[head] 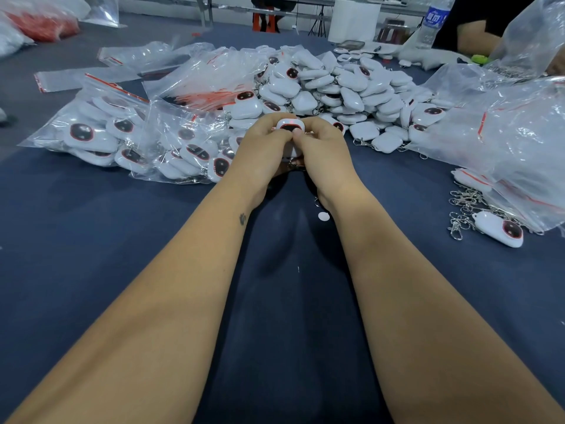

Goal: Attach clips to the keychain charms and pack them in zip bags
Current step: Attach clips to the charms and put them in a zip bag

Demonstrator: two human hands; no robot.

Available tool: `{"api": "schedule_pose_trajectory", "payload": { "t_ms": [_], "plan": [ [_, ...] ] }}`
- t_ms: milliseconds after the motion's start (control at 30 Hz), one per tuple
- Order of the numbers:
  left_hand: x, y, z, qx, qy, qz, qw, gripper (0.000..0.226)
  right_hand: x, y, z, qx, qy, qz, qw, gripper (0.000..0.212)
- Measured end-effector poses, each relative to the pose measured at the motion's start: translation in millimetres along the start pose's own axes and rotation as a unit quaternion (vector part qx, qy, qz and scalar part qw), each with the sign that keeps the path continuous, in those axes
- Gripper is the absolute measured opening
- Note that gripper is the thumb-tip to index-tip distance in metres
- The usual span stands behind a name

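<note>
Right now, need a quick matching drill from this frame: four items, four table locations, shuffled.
Items:
1. held charm
2. loose clips
3. water bottle
4. filled zip bags

Places:
A. far right, at the back
B. left of the hands
C. between both hands' fingertips, centre
D. right edge, beside a lone charm

Pairs: 1-C, 2-D, 3-A, 4-B

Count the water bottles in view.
1. A clear water bottle with a blue label stands at the table's far right edge; others may be hidden behind the bags.
</note>
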State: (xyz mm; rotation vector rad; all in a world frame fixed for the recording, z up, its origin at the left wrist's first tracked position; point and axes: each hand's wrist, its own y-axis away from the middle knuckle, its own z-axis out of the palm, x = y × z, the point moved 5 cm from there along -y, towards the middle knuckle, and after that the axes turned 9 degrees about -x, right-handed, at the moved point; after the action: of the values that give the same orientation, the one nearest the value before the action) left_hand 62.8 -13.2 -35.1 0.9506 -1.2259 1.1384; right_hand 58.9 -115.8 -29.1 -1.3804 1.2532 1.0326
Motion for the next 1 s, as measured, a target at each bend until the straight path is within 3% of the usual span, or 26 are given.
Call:
{"api": "schedule_pose_trajectory", "payload": {
  "t_ms": [367,667,867,1000],
  "plan": [
    [2,4,-1,0.009,-0.037,0.021,0.999,0.026,2,-2,0,-0.013,-0.023,-0.009,1.000,0.021],
    [7,3,0,0.010,-0.023,0.021,0.999,0.025,-1,0,-3,0.002,-0.106,-0.005,0.994,0.018],
    [16,8,13,-0.012,-0.143,0.089,0.986,0.031,-7,8,-15,0.077,-0.207,-0.019,0.975,0.020],
    [29,20,2,0.072,-0.282,0.158,0.943,0.033,-5,9,-21,0.121,-0.184,0.001,0.976,0.018]
  ]
}}
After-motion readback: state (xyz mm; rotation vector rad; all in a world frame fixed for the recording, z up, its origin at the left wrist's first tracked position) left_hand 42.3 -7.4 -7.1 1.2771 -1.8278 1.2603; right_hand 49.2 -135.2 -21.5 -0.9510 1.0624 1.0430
